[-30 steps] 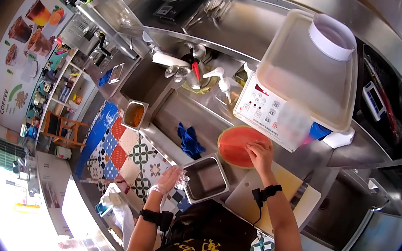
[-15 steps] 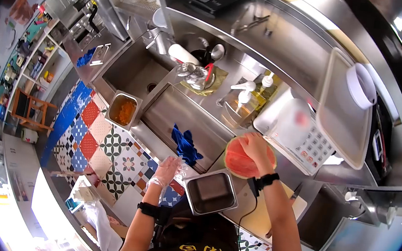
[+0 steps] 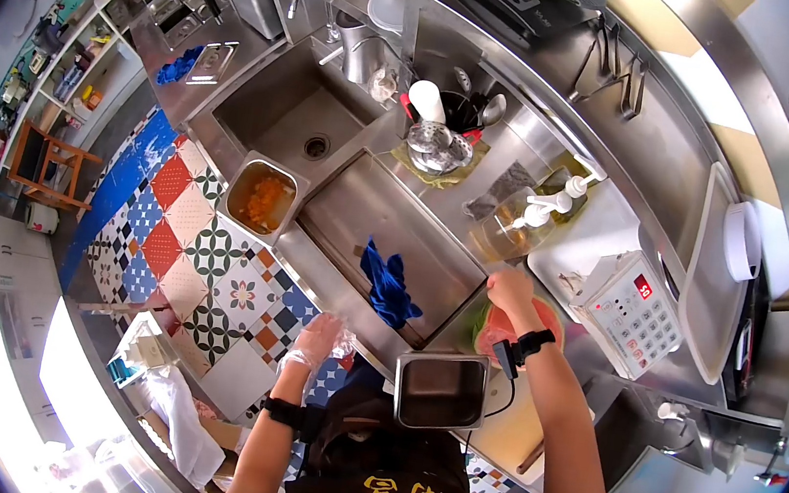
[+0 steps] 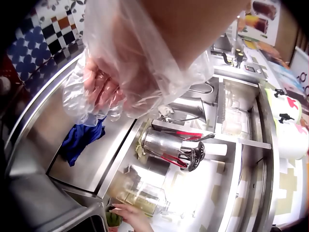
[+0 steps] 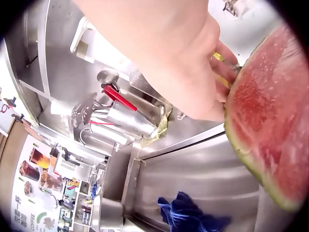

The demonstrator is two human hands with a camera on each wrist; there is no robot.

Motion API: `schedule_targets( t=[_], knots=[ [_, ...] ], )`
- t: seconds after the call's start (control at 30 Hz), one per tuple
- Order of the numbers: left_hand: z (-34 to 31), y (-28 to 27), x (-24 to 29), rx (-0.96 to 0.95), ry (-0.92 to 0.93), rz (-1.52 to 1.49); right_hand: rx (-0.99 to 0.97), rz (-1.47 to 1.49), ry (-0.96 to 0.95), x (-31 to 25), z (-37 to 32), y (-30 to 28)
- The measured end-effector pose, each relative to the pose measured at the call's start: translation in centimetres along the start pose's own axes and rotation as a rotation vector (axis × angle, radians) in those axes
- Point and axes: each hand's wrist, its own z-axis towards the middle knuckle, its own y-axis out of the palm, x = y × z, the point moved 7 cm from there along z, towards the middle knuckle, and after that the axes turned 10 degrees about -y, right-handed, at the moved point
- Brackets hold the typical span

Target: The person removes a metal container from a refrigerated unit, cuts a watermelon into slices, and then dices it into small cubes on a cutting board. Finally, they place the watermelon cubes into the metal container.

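Note:
A cut watermelon half, red flesh showing and green rind along its edge, lies by the cutting board. My bare right hand grips its far rim; in the right wrist view the fingertips are partly hidden behind the rind. My left hand, in a loose clear plastic glove, hangs over the counter's front edge with fingers loosely curled and nothing in them. Between the hands, close to my body, stands an empty steel pan. A blue cloth lies on the steel counter beyond the left hand.
A pan of orange food stands at the counter's edge, beside a sink. Behind the melon are pump bottles and a white keypad machine. A utensil holder stands farther back. A knife handle shows at the board.
My right hand has moved from the middle of the melon's flesh to its far rim. The head view has turned, shifting the counter; the left hand stays beside the counter edge.

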Motion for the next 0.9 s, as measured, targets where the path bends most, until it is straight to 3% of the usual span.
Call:
schedule_targets(
  t=[0.1, 0.2, 0.27, 0.3, 0.37, 0.47, 0.53, 0.6, 0.67, 0.73, 0.77, 0.9],
  knots=[
    [2.0, 0.5, 0.6, 0.055, 0.066, 0.06, 0.192, -0.027, -0.089, -0.5, -0.9, -0.7],
    [3.7, 0.5, 1.3, 0.041, 0.033, -0.131, 0.2, -0.046, -0.021, -0.7, -1.3, -0.7],
    [4.4, -0.1, 2.5, -0.012, 0.025, -0.262, 0.121, -0.042, 0.068, 0.8, -0.7, 1.1],
    [4.9, 0.1, 2.1, -0.072, -0.131, -0.517, 0.082, -0.04, 0.111, 1.4, -0.4, 1.8],
    [4.9, -1.9, 4.2, -0.111, -0.157, -0.697, -0.002, -0.132, 0.115, 0.4, -0.7, 0.7],
    [5.8, 0.6, 3.8, -0.158, -0.183, -0.906, -0.141, -0.286, 0.106, -1.4, -0.9, -0.4],
    [5.3, 0.2, 4.3, -0.212, -0.316, -0.93, -0.209, -0.37, 0.098, -2.5, -0.8, -0.3],
    [4.6, -0.7, 5.1, -0.248, -0.269, -0.895, -0.249, -0.428, 0.093, -3.7, -0.7, -0.1],
    [4.6, -0.5, 5.1, -0.103, -0.023, -0.55, -0.255, -0.469, 0.063, -4.8, -0.8, 0.1],
    [3.8, 2.0, 5.7, 0.211, 0.409, 0.119, -0.259, -0.497, 0.017, -5.6, -1.1, 0.4],
    [4.0, 3.8, 4.8, 0.017, 0.289, 0.128, -0.259, -0.505, -0.015, -5.8, -1.3, 0.5],
    [3.1, 4.4, 4.0, -0.056, 0.266, 0.169, -0.25, -0.469, -0.134, -5.6, -2.7, 1.9]
  ],
)
